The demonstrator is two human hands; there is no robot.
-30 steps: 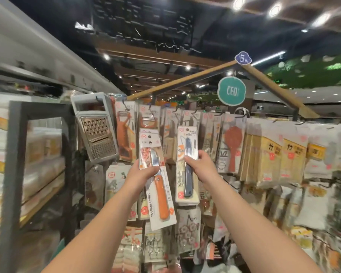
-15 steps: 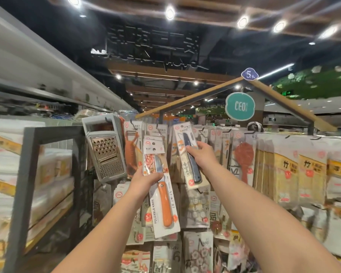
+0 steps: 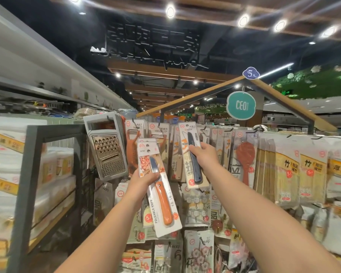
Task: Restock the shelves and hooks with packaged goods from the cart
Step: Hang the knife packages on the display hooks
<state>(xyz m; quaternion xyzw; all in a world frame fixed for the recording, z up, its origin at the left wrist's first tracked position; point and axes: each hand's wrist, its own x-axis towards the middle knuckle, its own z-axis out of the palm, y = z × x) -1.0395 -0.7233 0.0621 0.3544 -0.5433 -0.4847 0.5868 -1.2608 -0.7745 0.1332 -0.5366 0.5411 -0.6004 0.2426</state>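
My left hand point(image 3: 141, 181) grips a carded orange folding knife pack point(image 3: 161, 198) by its upper half, tilted, in front of the hook display. Higher and to the right, my right hand point(image 3: 206, 154) pinches a carded dark blue knife pack point(image 3: 191, 154) at its middle. That pack's top reaches the uppermost row of hooks point(image 3: 185, 124), among other hanging knife and peeler packs point(image 3: 134, 146). Whether its hole sits on a hook I cannot tell.
A metal box grater point(image 3: 106, 152) hangs at the display's upper left. A dark metal shelf frame point(image 3: 31, 174) with white packaged goods stands left. Yellow bamboo-stick packs point(image 3: 287, 170) and a red spoon pack point(image 3: 244, 156) hang right. A teal round sign point(image 3: 241, 105) hangs above.
My right hand has raised the blue knife pack to the top hook row. My left hand has kept the orange knife pack roughly in place. The view has tilted upward.
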